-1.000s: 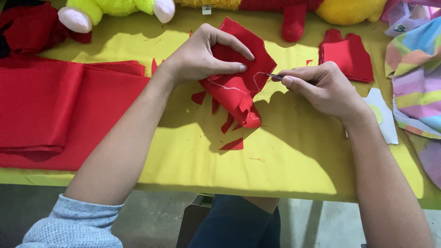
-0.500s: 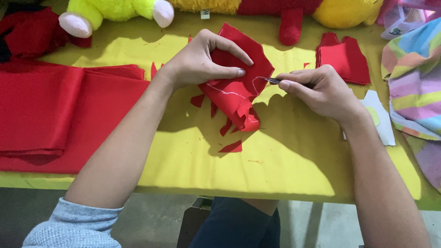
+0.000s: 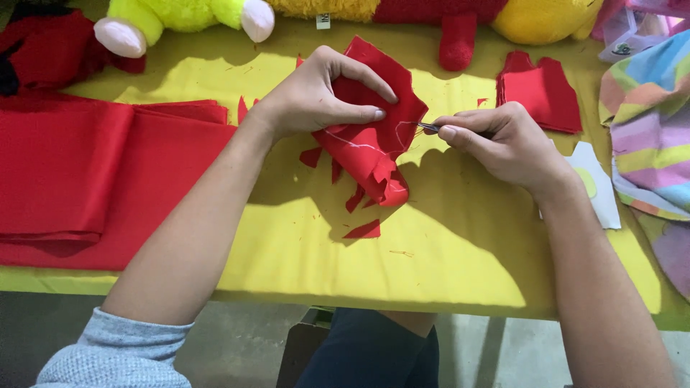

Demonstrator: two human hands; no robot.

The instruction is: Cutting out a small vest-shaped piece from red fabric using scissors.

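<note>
While the head view looks straight down, a red fabric piece (image 3: 377, 136) is seen held up just above the yellow tabletop (image 3: 302, 251), slightly above the middle of the frame. It is gripped by the left hand (image 3: 320, 97), closed over its upper left edge, thumb pressed flat across the front and fingers curled behind. Just to the right of centre, the right hand (image 3: 503, 140) is closed in a pinch on a thin needle (image 3: 429, 127), whose tip is set at the cloth's right edge; a pale thread (image 3: 359, 146) is traced across the red surface.

Soft, limp and light is how the cloth is judged: it folds and droops below the grip, so it is best held close to the seam, where it can be kept taut. The needle is taken for slim and slippery, best pinched near its back end.

Small red scraps (image 3: 363, 230) are scattered below the piece. Folded red cloth (image 3: 86, 172) is stacked at the left, cut red pieces (image 3: 539, 90) lie at upper right, and plush toys (image 3: 180, 14) are lined along the top edge.
</note>
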